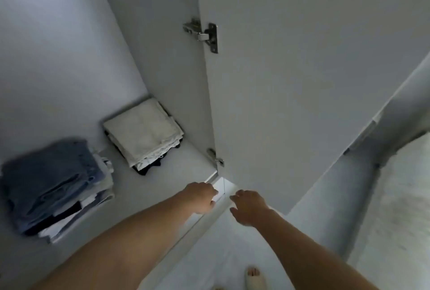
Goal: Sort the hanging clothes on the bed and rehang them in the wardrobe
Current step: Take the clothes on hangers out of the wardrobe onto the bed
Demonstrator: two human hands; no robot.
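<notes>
I look down into the white wardrobe (69,68), whose door (302,80) stands open on the right. No hanging clothes or hangers show. My left hand (202,197) is at the front right corner of the shelf (176,173), its fingers curled down over the shelf's front edge. A short way to its right, my right hand (250,207) hovers with relaxed, slightly spread fingers near a white panel (220,186) below the shelf and holds nothing. A light strip of the bed (407,196) shows at the far right.
On the shelf lie two folded stacks: blue denim on top at the left (53,185), cream cloth on top further back (144,131). Two metal hinges (204,33) (216,158) sit on the door's inner edge. A foot in a pale slipper (254,277) stands on the floor.
</notes>
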